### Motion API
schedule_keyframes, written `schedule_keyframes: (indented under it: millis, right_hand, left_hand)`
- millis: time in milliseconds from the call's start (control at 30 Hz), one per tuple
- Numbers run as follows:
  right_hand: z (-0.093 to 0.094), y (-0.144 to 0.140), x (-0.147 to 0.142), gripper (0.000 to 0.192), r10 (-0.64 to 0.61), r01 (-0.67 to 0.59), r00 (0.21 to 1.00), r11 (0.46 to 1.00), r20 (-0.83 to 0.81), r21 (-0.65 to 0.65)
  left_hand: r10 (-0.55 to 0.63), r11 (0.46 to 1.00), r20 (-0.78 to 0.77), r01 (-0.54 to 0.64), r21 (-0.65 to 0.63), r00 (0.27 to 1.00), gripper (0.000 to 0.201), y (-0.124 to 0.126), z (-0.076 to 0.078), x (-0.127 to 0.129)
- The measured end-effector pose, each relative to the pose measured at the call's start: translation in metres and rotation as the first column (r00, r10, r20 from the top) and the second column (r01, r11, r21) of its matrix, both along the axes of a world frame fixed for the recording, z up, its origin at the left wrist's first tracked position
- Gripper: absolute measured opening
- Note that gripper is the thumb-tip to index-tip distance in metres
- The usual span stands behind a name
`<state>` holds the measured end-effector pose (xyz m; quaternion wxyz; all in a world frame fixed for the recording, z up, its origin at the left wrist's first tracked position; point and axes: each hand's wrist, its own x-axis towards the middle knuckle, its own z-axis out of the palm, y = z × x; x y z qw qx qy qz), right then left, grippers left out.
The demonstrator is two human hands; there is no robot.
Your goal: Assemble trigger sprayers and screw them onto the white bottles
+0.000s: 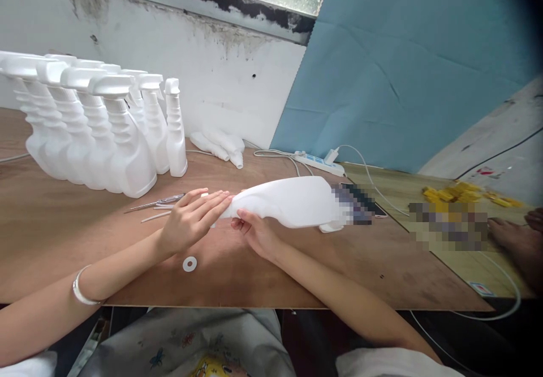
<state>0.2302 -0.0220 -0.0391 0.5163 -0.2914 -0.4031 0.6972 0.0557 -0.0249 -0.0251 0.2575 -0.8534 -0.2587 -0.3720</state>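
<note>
A white plastic spray bottle lies tilted on its side above the table, its neck pointing left and its base right. My right hand is closed around the neck end, thumb on the near side. Over the bottle's mouth end, my left hand lays its straight fingers flat, fingertips touching the neck. Small white bits show at the edges of that hand; what is under the palm is hidden. A white ring washer rests on the table before my left hand. Tweezers and thin white tubes lie to its left.
Several white spray bottles with trigger heads stand at the back left. More white bottles lie by the wall. A power strip with cables and a phone are to the right. Yellow pieces and another person's hand are far right.
</note>
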Motion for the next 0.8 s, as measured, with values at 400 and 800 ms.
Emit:
schedule_keyframes:
  millis: [400, 800]
  right_hand:
    - [-0.0016, -0.0082, -0.0036, 0.021, 0.17, -0.193, 0.97, 0.973, -0.176, -0.125]
    - [-0.0023, -0.0108, -0.0059, 0.018, 0.146, -0.189, 0.958, 0.969, -0.246, -0.161]
  left_hand:
    - [-0.283, 0.959, -0.03, 0.283, -0.016, 0.959, 0.019, 0.0012, 0.001, -0.0055]
    - [-0.288, 0.953, -0.093, 0.295, 0.069, 0.953, 0.021, -0.0041, 0.0061, -0.0033]
